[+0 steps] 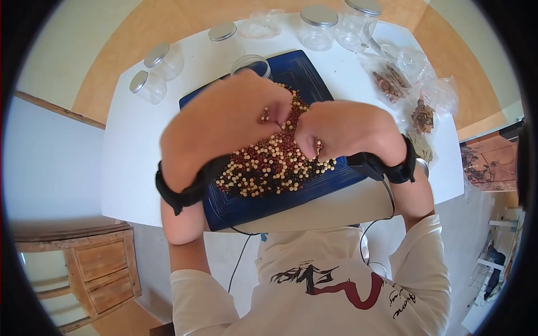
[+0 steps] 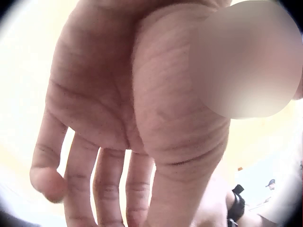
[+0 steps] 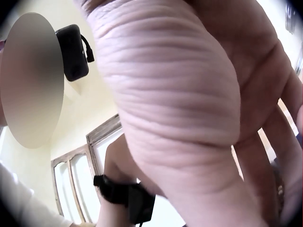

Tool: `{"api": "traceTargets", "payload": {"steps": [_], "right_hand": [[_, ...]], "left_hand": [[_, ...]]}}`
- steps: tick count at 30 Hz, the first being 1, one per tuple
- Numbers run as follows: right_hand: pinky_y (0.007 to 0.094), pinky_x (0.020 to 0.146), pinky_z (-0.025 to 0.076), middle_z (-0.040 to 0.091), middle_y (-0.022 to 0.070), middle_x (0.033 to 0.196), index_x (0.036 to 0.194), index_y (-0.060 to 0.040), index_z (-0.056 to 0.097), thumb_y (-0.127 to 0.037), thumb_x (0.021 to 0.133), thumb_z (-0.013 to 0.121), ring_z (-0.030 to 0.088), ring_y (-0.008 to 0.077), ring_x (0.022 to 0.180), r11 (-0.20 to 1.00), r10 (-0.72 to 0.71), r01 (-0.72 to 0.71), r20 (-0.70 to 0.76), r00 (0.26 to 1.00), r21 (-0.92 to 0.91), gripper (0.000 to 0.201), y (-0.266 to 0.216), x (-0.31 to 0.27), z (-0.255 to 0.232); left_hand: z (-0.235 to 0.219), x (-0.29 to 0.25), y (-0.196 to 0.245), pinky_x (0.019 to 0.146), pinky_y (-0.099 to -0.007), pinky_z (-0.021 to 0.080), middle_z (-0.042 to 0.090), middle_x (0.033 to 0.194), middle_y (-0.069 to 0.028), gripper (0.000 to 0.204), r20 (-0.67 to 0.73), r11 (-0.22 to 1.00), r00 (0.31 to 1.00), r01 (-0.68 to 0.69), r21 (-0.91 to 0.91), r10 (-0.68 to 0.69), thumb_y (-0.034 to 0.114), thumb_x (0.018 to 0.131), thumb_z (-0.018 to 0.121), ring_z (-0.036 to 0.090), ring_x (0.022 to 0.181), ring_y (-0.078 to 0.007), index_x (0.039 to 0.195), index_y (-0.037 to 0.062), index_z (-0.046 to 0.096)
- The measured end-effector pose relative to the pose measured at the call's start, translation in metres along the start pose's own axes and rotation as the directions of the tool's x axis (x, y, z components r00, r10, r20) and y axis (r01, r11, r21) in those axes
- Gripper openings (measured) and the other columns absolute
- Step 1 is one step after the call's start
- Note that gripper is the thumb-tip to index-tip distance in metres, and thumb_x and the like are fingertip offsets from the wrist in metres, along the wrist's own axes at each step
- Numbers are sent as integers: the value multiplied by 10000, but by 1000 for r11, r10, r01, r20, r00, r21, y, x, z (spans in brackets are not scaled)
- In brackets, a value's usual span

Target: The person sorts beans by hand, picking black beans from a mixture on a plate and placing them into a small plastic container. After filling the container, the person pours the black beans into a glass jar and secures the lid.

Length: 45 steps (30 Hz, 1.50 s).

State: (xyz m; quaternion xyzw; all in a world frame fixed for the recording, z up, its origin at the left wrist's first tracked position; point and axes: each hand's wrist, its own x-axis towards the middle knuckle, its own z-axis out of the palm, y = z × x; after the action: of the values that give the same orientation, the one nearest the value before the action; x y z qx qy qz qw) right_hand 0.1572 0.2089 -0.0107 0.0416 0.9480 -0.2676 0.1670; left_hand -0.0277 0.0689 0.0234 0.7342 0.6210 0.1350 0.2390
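Mixed dark, red and cream beans [image 1: 263, 168] lie heaped on a blue tray [image 1: 252, 215]. Both hands are over the heap in the head view, the left hand [image 1: 235, 112] at left and the right hand [image 1: 347, 129] at right, a narrow gap between them. Fingertips are largely hidden there, and contact with the beans cannot be told. The left wrist view shows the left palm [image 2: 109, 90] with long, spread fingers and a bent little finger. In the right wrist view, the right hand [image 3: 189, 99] has extended fingers, with a few beans visible between them.
A round clear container [image 1: 252, 60] stands at the tray's back edge. Lidded jars [image 1: 318, 36] stand along the white table's [image 1: 126, 179] back, others at left [image 1: 150, 89]. Plastic bags of dried goods [image 1: 423, 117] lie at right. Cables hang from the wrist cameras.
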Motion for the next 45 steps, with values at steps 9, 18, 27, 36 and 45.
{"api": "traceTargets", "payload": {"steps": [9, 18, 27, 36, 45], "right_hand": [[391, 657, 521, 736, 50, 768, 763, -84, 727, -58, 690, 799, 728, 280, 760, 999, -9, 9, -1, 1000, -40, 105, -2, 8, 25], [391, 645, 527, 719, 76, 751, 754, -69, 726, -47, 676, 777, 723, 306, 752, 996, -28, 20, -95, 995, -88, 96, 0, 12, 35], [385, 662, 542, 744, 90, 803, 829, -45, 721, -9, 793, 734, 736, 280, 771, 988, -155, 154, 29, 988, 18, 52, 1, 15, 8], [367, 643, 510, 698, 70, 812, 894, -69, 677, 1, 833, 736, 678, 241, 705, 967, -245, 243, -497, 832, -72, 110, -5, 18, -7], [340, 545, 424, 562, 87, 594, 984, -98, 735, -69, 879, 790, 549, 196, 532, 978, -47, 200, -851, 523, 68, 123, 6, 39, -9]], "left_hand": [[-21, -6, -19, 705, -347, 525, 743, 901, -34, 116, -510, 948, 860, 166, 273, -4, 61, 869, 780, 653, 715, -196, 963, 55, 712], [-14, 1, -35, 697, -353, 527, 757, 904, -15, 120, -582, 922, 811, 177, 345, 62, 100, 879, 785, 665, 715, -198, 987, 92, 732], [-11, 5, -47, 721, -379, 541, 779, 922, -9, 142, -604, 891, 796, 248, 380, 36, 125, 868, 769, 674, 741, -214, 1007, 121, 743], [-13, 5, -48, 755, -386, 550, 799, 949, -10, 165, -624, 891, 782, 281, 356, 3, 113, 869, 776, 693, 773, -219, 1030, 124, 741], [-7, 5, -51, 750, -430, 531, 728, 803, 11, 84, -671, 862, 733, 266, 430, 109, 95, 868, 753, 692, 932, -239, 926, 150, 730]]}}
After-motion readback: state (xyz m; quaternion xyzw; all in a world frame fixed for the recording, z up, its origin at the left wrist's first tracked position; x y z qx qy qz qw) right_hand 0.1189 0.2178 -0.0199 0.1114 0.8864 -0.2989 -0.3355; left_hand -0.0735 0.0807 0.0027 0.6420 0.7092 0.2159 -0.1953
